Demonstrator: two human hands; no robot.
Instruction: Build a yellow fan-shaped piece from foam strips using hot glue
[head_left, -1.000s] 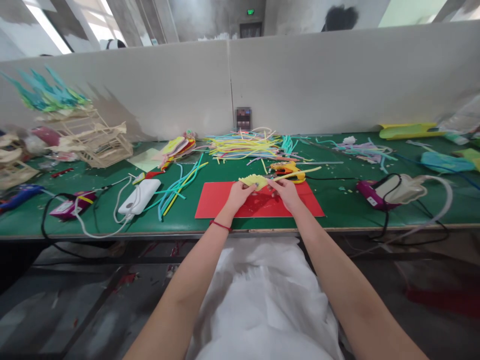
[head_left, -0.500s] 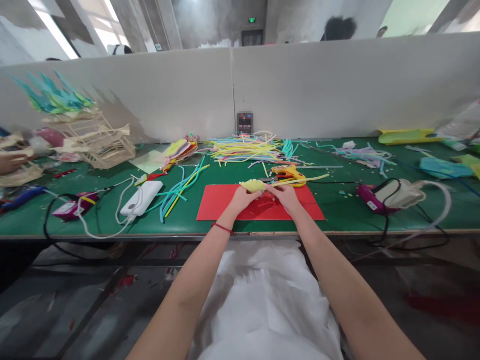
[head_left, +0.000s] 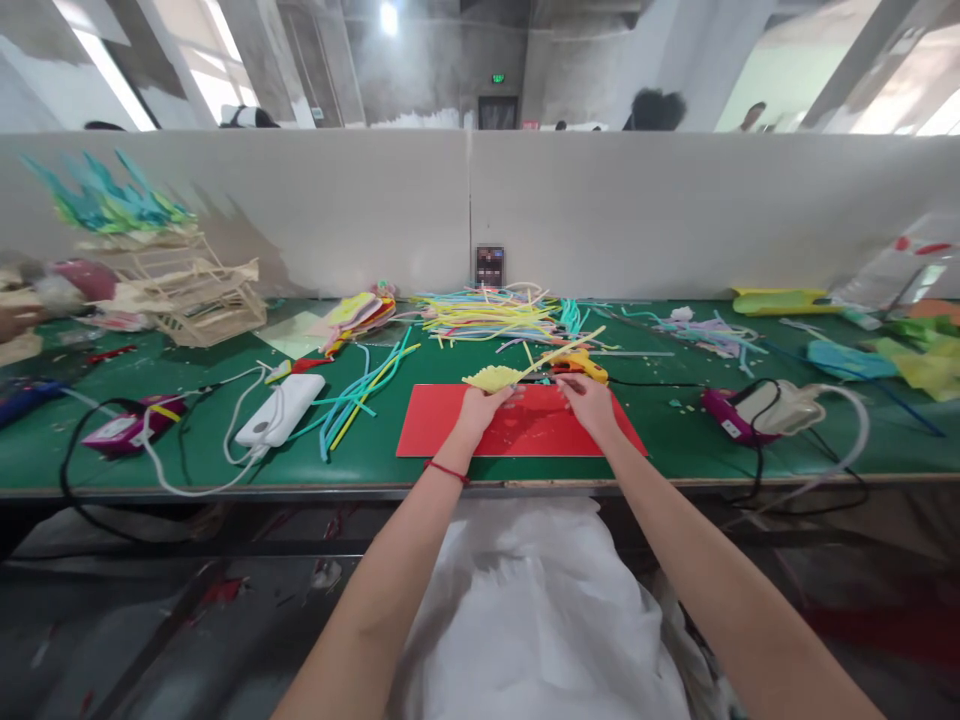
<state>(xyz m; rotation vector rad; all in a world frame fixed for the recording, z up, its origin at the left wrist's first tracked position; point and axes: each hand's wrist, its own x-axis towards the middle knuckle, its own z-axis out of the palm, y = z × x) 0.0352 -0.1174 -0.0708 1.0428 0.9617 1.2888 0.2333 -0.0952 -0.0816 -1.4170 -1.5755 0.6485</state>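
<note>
A yellow ruffled piece (head_left: 491, 378), made of a folded strip, is pinched in my left hand (head_left: 478, 408) above the red board (head_left: 435, 425). Its long yellow tail (head_left: 574, 343) sticks up to the right, free at the far end. My right hand (head_left: 589, 402) hovers over the board's right part, fingers loosely bent and slightly apart, with nothing visible between them. Just behind it lie scissors with orange-yellow handles (head_left: 583, 364); their blades are partly hidden. Small scraps are scattered on the board.
Coloured strips (head_left: 487, 318) are heaped at the back. Teal and yellow strips (head_left: 360, 395) and a white power bank (head_left: 281, 410) lie left. Purple devices with cables (head_left: 131, 425) sit at both sides. A cream frame model (head_left: 202, 300) stands back left.
My right hand has let go of the yellow strip and moved slightly right. The ruffled piece has shifted left in my left hand, and its tail now tilts upward. The camera view has tilted up.
</note>
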